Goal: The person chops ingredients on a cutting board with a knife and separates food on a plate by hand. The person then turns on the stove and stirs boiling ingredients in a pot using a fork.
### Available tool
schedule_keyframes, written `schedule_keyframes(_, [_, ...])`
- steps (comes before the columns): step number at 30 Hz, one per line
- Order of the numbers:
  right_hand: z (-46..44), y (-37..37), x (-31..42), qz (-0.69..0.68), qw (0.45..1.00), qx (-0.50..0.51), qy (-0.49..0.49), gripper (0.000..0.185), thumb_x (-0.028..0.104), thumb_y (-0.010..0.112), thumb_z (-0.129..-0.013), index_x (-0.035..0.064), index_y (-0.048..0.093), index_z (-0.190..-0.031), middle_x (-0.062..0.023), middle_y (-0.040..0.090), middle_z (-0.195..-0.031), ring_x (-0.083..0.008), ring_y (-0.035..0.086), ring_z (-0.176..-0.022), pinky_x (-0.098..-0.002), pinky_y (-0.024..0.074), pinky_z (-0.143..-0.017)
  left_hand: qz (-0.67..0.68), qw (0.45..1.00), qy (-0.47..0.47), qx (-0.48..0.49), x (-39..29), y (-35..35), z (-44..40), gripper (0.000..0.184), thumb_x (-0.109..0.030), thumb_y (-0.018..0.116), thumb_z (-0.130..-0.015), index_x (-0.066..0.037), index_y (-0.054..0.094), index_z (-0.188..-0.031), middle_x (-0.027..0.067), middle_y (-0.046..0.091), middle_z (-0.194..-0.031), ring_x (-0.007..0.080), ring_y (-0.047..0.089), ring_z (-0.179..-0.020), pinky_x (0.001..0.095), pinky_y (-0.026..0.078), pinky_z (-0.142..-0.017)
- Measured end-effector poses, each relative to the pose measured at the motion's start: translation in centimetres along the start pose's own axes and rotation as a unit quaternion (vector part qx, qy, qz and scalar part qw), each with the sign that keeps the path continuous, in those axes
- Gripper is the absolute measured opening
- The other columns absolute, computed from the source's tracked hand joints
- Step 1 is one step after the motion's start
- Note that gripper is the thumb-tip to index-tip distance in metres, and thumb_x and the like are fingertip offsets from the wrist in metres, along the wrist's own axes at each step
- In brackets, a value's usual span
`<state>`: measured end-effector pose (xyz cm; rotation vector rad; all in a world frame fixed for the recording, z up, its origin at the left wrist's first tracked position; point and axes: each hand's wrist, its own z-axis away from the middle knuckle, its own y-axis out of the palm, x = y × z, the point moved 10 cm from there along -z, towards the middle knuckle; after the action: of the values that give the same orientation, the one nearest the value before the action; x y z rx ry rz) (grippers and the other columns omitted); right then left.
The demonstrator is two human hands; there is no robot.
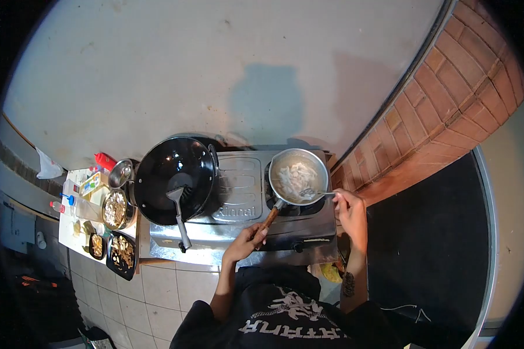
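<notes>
On the right burner of the metal stove (237, 168) sits a small saucepan (274, 163) holding pale strips in liquid. My left hand (251, 240) is wrapped round the end of its wooden handle (271, 215). At the pan's right side, my right hand (349, 210) grips a fork (317, 193), whose tines reach among the pale strips. A large black wok (172, 157) stands on the left side of the stove, with a grey spatula (179, 214) resting in it and its handle hanging over the front edge.
Left of the stove, a white table (70, 237) bears a bowl of chopped food (115, 209), a black tray of sliced food (122, 253), a small black dish (97, 246), a metal bowl (121, 174) and a red bottle (105, 161). Brick (413, 110) borders the right.
</notes>
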<state>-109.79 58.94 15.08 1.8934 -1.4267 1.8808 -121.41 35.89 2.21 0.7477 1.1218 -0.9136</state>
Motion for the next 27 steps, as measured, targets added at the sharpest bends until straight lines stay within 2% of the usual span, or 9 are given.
schedule_keyframes(3, [-0.7, -0.9, -0.3, 0.025, 0.996, -0.086, -0.028, 0.02, 0.009, 0.052, -0.091, -0.0046, 0.064, -0.1, -0.0149, 0.066, -0.074, -0.0181, 0.059, -0.058, -0.0306, 0.0452, -0.056, 0.015, 1.0, -0.012, -0.006, 0.3, -0.1, 0.1, 0.031, -0.032, 0.051, -0.097, -0.003, 0.052, -0.106, -0.0038, 0.047, -0.068, 0.0044, 0.042, -0.058, 0.0205, 0.035, -0.052])
schedule_keyframes(7, [-0.7, 1.9, -3.4, -0.064, 0.994, -0.086, 0.029, 0.024, 0.012, 0.051, -0.093, -0.008, 0.063, -0.1, -0.0105, 0.065, -0.071, -0.0134, 0.058, -0.056, -0.0284, 0.0449, -0.055, 0.017, 1.0, -0.008, 0.002, 1.1, -0.2, -0.3, 0.031, -0.031, 0.052, -0.096, -0.002, 0.053, -0.107, -0.0037, 0.049, -0.069, 0.0045, 0.043, -0.059, 0.0205, 0.036, -0.053])
schedule_keyframes(12, [0.1, 2.5, -3.7, -0.09, 0.994, -0.047, 0.05, 0.024, 0.013, 0.051, -0.094, -0.0076, 0.062, -0.1, -0.0113, 0.065, -0.073, -0.0109, 0.056, -0.052, -0.0273, 0.0442, -0.052, -0.003, 1.0, -0.009, -0.008, 0.5, -0.1, -0.1, 0.031, -0.031, 0.052, -0.096, -0.002, 0.053, -0.11, -0.0035, 0.05, -0.07, 0.0048, 0.044, -0.06, 0.0202, 0.037, -0.054])
schedule_keyframes(14, [0.3, 1.8, -4.2, -0.151, 0.985, -0.06, 0.064, 0.023, 0.014, 0.049, -0.097, -0.0056, 0.061, -0.101, -0.0084, 0.065, -0.075, -0.0071, 0.053, -0.054, -0.0205, 0.0415, -0.048, 0.025, 0.999, -0.028, -0.005, 0.7, -0.1, 0.0, 0.033, -0.03, 0.053, -0.096, -0.002, 0.052, -0.114, -0.0033, 0.05, -0.07, 0.0047, 0.045, -0.061, 0.0199, 0.038, -0.055])
schedule_keyframes(15, [0.3, 1.3, -4.5, -0.154, 0.983, -0.072, 0.067, 0.023, 0.014, 0.048, -0.097, -0.0051, 0.061, -0.101, -0.0077, 0.064, -0.075, -0.0069, 0.053, -0.054, -0.0201, 0.0414, -0.047, 0.025, 0.999, -0.029, -0.005, 0.8, -0.2, 0.0, 0.033, -0.03, 0.053, -0.096, -0.002, 0.052, -0.114, -0.0033, 0.05, -0.07, 0.0047, 0.045, -0.061, 0.0199, 0.038, -0.055])
schedule_keyframes(19, [0.7, 0.0, -5.8, -0.085, 0.986, -0.135, 0.05, 0.023, 0.012, 0.046, -0.098, -0.005, 0.061, -0.101, -0.0068, 0.063, -0.074, -0.0067, 0.052, -0.052, -0.0198, 0.0404, -0.045, 0.04, 0.998, -0.041, 0.014, 0.7, 0.1, 0.1, 0.033, -0.03, 0.053, -0.096, -0.003, 0.051, -0.115, -0.0035, 0.05, -0.07, 0.0047, 0.045, -0.062, 0.02, 0.039, -0.055])
schedule_keyframes(23, [1.3, 1.0, -5.4, -0.059, 0.991, -0.098, 0.062, 0.022, 0.011, 0.046, -0.096, -0.0056, 0.061, -0.098, -0.0076, 0.063, -0.069, -0.0098, 0.054, -0.05, -0.0244, 0.0421, -0.046, 0.057, 0.997, -0.042, 0.016, 0.8, 0.1, 0.1, 0.031, -0.031, 0.053, -0.096, -0.003, 0.052, -0.111, -0.0038, 0.049, -0.07, 0.0046, 0.046, -0.063, 0.02, 0.039, -0.055])
schedule_keyframes(25, [1.6, 2.0, -6.5, -0.176, 0.976, -0.083, 0.099, 0.021, 0.009, 0.045, -0.096, -0.0055, 0.06, -0.096, -0.0078, 0.062, -0.068, -0.0105, 0.054, -0.048, -0.0231, 0.0425, -0.044, 0.057, 0.997, -0.04, 0.014, 1.1, 0.2, 0.0, 0.031, -0.031, 0.053, -0.096, -0.003, 0.052, -0.11, -0.0038, 0.049, -0.07, 0.0045, 0.046, -0.063, 0.0199, 0.039, -0.055])
schedule_keyframes(27, [1.7, 2.1, -7.5, -0.223, 0.962, -0.1, 0.123, 0.021, 0.009, 0.045, -0.097, -0.0054, 0.06, -0.096, -0.0078, 0.062, -0.068, -0.0104, 0.054, -0.048, -0.0223, 0.0425, -0.043, 0.056, 0.998, -0.036, 0.009, 1.0, 0.0, -0.1, 0.031, -0.031, 0.053, -0.096, -0.004, 0.052, -0.11, -0.0038, 0.049, -0.07, 0.0045, 0.046, -0.063, 0.0199, 0.038, -0.055])
